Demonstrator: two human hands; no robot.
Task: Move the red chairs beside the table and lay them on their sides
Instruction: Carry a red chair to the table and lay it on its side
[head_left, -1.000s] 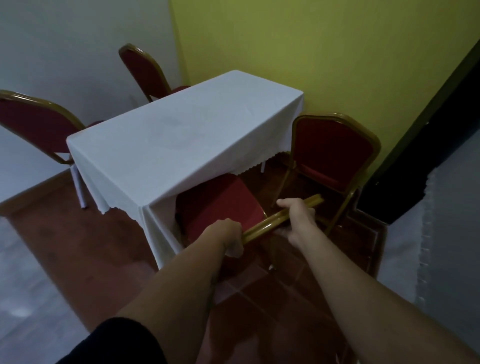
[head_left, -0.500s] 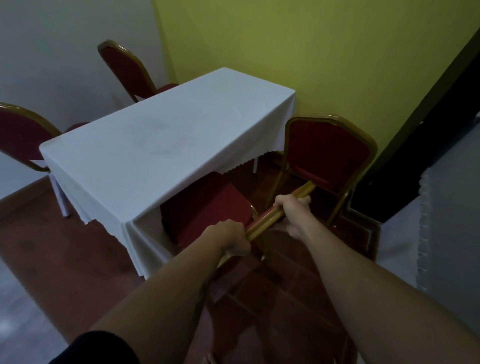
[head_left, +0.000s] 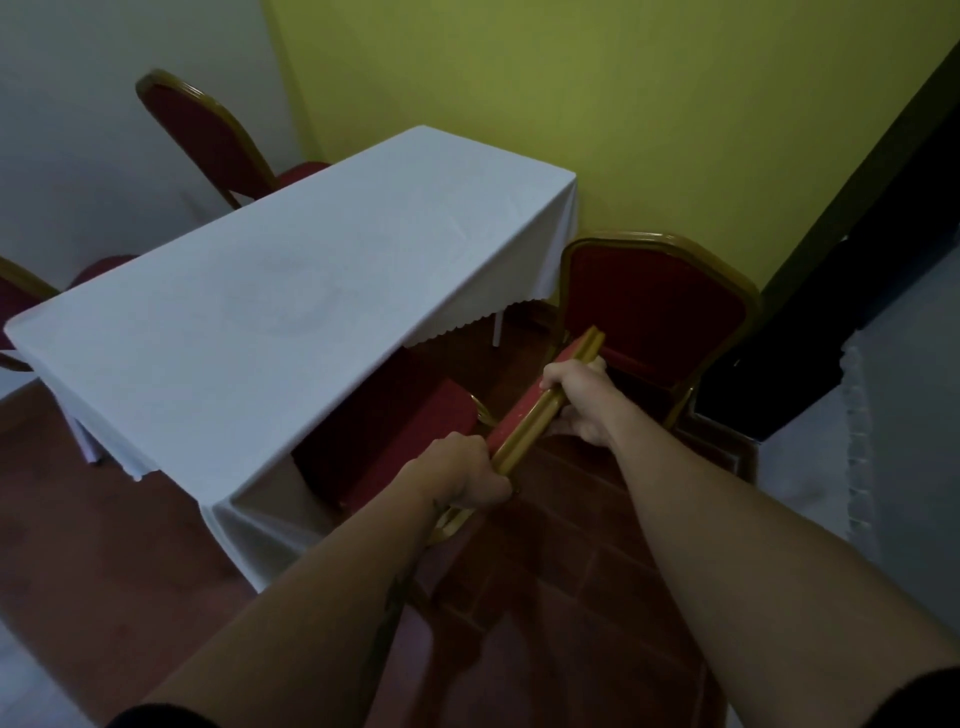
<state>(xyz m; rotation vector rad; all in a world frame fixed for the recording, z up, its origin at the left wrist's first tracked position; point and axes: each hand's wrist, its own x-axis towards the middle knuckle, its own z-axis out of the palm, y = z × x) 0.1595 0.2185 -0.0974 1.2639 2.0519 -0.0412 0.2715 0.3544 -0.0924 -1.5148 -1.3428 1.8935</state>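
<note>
2 hands, left (head_left: 467, 475) and right (head_left: 574, 397), clamped on the red chair's (head_left: 395, 436) gold top rail.

No readable text, labels, brands, numbers or signs to be found, nothing printed anywhere in view.

Both bare hands grip the gold metal top rail of a red upholstered chair (head_left: 395, 436) whose seat is tucked under the near edge of a rectangular table draped in a white cloth (head_left: 291, 312); the left hand (head_left: 467, 475) closes on the rail's near end, the right hand (head_left: 579, 402) further along it; a second red gold-framed chair (head_left: 654, 317) stands upright just beyond, near the yellow-green wall (head_left: 623, 114); two more red chairs (head_left: 208, 135) stand at the table's far side by the white wall; the floor (head_left: 561, 597) is reddish-brown tile.
</note>
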